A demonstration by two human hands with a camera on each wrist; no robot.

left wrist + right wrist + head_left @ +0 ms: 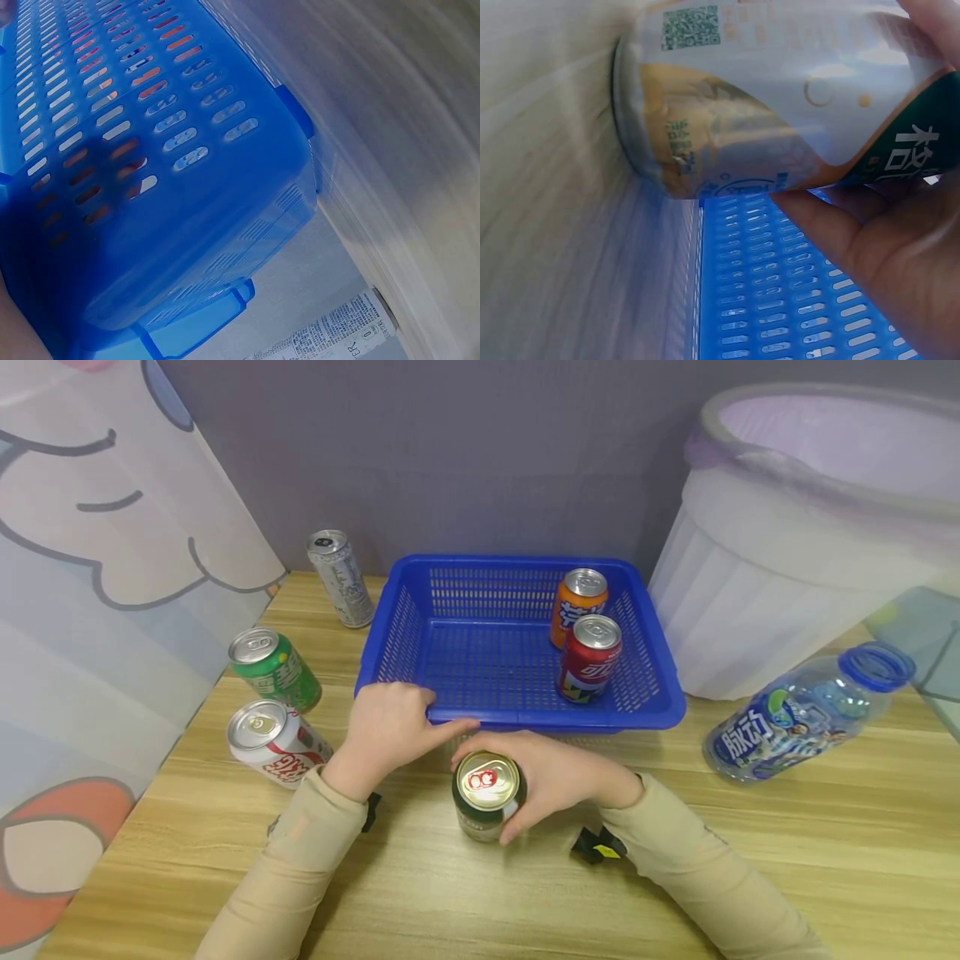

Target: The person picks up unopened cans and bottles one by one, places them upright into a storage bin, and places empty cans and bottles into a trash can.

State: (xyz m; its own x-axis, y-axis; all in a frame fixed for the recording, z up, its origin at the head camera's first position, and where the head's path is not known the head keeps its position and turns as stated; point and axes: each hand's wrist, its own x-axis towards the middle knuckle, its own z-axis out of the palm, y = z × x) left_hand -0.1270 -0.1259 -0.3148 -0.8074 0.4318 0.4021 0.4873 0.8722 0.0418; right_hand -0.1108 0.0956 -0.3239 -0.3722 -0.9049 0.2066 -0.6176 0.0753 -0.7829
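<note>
My left hand (390,722) grips the near rim of a blue plastic basket (525,720) by its left corner; skin shows through the wall slots in the left wrist view. Curled round a green and gold drink can (489,781) is my right hand (558,772). This can stands upright on the table just in front of the basket, its tab on top; the right wrist view shows its pale side (780,97) with a printed code. Inside the basket, on the right, stand an orange can (579,602) and a dark red can (590,660).
Left of the basket stand a silver can (341,578), a green can (276,670) and a white and red can (277,742). A tall white bin (765,560) rises at the back right. A clear bottle with a blue cap (802,718) stands before it.
</note>
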